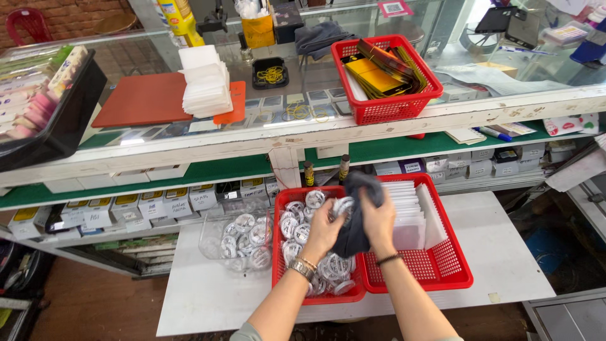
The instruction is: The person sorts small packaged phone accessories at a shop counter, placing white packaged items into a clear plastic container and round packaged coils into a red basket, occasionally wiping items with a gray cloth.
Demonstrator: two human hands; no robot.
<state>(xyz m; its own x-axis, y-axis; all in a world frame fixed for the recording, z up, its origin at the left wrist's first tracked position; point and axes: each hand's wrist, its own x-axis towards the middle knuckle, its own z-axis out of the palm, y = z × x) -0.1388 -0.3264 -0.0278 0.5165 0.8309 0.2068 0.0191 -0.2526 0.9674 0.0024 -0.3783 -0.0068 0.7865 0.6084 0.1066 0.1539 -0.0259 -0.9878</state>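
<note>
- Using the left red plastic mesh basket point(278, 265) on the white table point(208, 284) as the anchor. Just left of it sits a clear plastic tub point(237, 243) with coiled white cables in clear packets, same stuff that fills the basket.
- Over the basket's top right corner, the left hand point(323, 232) is closed on one small round coiled-cable packet point(342, 205), fingers pinched around its lower edge.
- Right beside that, the right hand point(377, 221) is bunched tight around a dark grey soft cloth point(356, 215), which drapes between both hands and is pressed against the packet.
- Judgement: the packet looks light and a bit slippery in its clear wrap, so holding it by the rim makes sense; the cloth is limp, grab it anywhere.
- Right of the basket, touching it, a second red mesh basket point(442, 268) holds upright white flat sleeves point(407, 215).
</note>
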